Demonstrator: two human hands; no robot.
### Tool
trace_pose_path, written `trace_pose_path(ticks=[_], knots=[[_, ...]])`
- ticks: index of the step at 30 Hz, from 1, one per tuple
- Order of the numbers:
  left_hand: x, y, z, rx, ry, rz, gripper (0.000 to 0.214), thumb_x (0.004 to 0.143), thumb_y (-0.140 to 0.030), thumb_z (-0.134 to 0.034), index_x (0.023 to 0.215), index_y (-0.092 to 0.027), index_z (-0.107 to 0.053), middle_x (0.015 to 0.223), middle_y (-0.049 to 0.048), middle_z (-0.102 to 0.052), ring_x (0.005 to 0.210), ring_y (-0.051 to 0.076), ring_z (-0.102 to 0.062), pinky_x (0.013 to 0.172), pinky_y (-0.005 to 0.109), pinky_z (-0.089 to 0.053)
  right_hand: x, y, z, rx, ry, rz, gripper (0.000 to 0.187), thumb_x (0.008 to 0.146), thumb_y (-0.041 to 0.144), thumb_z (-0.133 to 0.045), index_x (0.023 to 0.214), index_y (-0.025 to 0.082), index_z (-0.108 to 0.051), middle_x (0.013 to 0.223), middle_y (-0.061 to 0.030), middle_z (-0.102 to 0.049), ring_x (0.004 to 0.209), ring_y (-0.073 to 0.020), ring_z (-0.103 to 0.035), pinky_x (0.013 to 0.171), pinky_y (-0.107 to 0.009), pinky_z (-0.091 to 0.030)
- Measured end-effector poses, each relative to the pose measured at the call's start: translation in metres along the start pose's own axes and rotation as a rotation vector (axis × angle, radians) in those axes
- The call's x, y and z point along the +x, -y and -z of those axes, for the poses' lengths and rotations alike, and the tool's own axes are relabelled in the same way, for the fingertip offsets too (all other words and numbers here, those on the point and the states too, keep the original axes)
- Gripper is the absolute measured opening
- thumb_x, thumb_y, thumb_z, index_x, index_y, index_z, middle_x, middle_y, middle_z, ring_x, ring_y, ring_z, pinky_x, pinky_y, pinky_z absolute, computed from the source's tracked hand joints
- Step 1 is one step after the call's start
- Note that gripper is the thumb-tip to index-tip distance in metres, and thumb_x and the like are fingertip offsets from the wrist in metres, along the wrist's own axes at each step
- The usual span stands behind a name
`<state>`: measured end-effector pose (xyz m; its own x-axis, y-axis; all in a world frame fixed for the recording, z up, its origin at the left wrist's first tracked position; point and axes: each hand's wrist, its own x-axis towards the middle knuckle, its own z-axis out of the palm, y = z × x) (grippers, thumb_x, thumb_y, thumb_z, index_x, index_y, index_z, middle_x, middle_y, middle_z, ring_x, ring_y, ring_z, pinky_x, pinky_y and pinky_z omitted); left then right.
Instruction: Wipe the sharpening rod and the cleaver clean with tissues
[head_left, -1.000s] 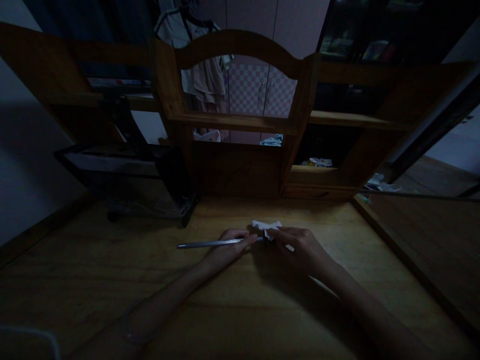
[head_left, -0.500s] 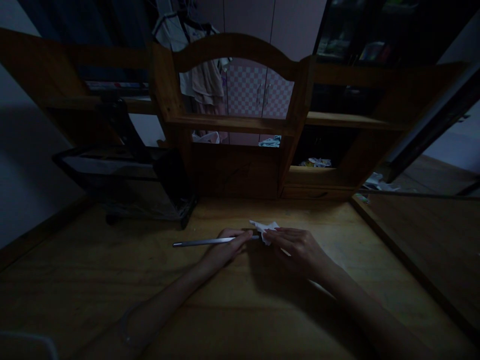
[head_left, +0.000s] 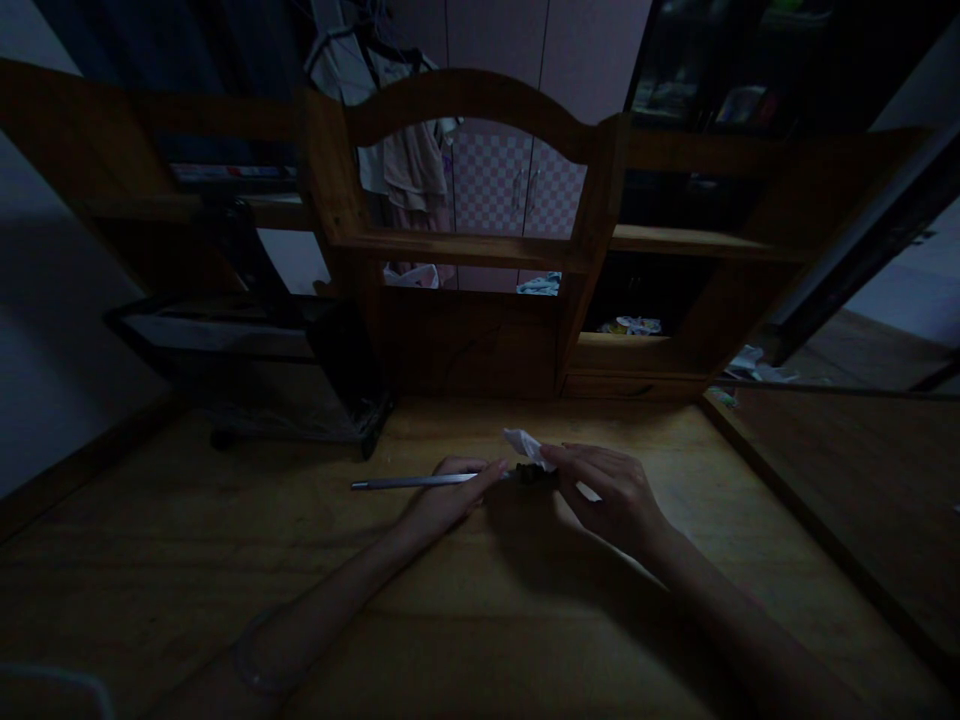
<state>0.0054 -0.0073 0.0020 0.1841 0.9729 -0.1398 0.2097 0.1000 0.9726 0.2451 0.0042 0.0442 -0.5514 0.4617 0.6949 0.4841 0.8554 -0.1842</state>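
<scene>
My left hand [head_left: 457,487] is closed round a slim silver-grey rod [head_left: 390,483], which lies almost level and sticks out to the left. At the rod's right end, just past my left thumb, shows a small dark piece [head_left: 529,473]; its kind is too dim to make out. My right hand [head_left: 607,487] pinches a crumpled white tissue [head_left: 523,442] between thumb and fingers, right above the dark piece. Whether the tissue touches that piece I cannot tell. Both hands are low over the wooden desk [head_left: 450,640].
A black-framed stand [head_left: 330,350] occupies the desk's left rear. A wooden shelf unit [head_left: 465,245] with a small drawer [head_left: 637,386] rises along the back. A raised wooden edge [head_left: 810,530] borders the right side. A pale cord [head_left: 60,675] shows at the lower left.
My right hand has lifted and tipped the tissue up, uncovering the dark piece at the rod's end. My left hand has barely moved and still holds the rod.
</scene>
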Motion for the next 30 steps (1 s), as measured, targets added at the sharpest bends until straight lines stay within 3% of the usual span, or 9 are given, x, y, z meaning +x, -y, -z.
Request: trace_pose_path(ticks=[7,14,19,24,30], knots=[[0.0,-0.002,0.001,0.053,0.062,-0.126,0.048,0.079,-0.057,-0.062,0.058,-0.017,-0.044,0.056,-0.0046,-0.04,0.052,0.008,-0.035,0.048,0.021,-0.023,0.001,0.0,-0.001,-0.033,-0.008,-0.064,0.039,0.087,0.009,-0.055,0.122,0.021,-0.063,0.112,-0.0074,-0.072,0.098,-0.0188,-0.07,0.087,-0.033,-0.056],[0.0,-0.003,0.001,0.084,0.1,-0.138,0.046,0.075,-0.057,-0.065,0.062,-0.018,-0.044,0.06,-0.0042,-0.043,0.055,0.009,-0.038,0.05,0.021,-0.026,-0.003,-0.001,-0.009,-0.001,0.203,-0.087,0.039,0.09,0.01,-0.049,0.126,0.022,-0.059,0.119,-0.0066,-0.07,0.101,-0.0199,-0.069,0.087,-0.034,-0.055],[-0.003,-0.007,0.0,0.103,0.091,-0.156,0.043,0.078,-0.055,-0.062,0.065,-0.018,-0.046,0.063,-0.0031,-0.045,0.059,0.01,-0.041,0.052,0.021,-0.028,-0.003,0.001,-0.011,-0.019,0.289,-0.147,0.04,0.09,0.01,-0.049,0.126,0.022,-0.059,0.109,-0.0074,-0.073,0.091,-0.0203,-0.07,0.081,-0.033,-0.056],[-0.003,-0.008,-0.001,0.104,0.087,-0.143,0.043,0.082,-0.055,-0.059,0.064,-0.016,-0.051,0.061,-0.0034,-0.044,0.057,0.01,-0.039,0.051,0.021,-0.026,-0.003,0.002,-0.009,-0.003,0.324,-0.142,0.043,0.087,0.009,-0.051,0.127,0.022,-0.058,0.103,-0.0078,-0.074,0.085,-0.0201,-0.071,0.076,-0.032,-0.056],[-0.004,-0.008,-0.003,0.045,0.046,-0.016,0.048,0.082,-0.062,-0.053,0.069,-0.016,-0.059,0.048,-0.0056,-0.038,0.044,0.008,-0.032,0.044,0.023,-0.019,-0.001,0.004,-0.005,0.004,0.262,-0.012,0.042,0.088,0.009,-0.05,0.128,0.02,-0.058,0.11,-0.0091,-0.073,0.094,-0.0206,-0.071,0.086,-0.036,-0.056]])
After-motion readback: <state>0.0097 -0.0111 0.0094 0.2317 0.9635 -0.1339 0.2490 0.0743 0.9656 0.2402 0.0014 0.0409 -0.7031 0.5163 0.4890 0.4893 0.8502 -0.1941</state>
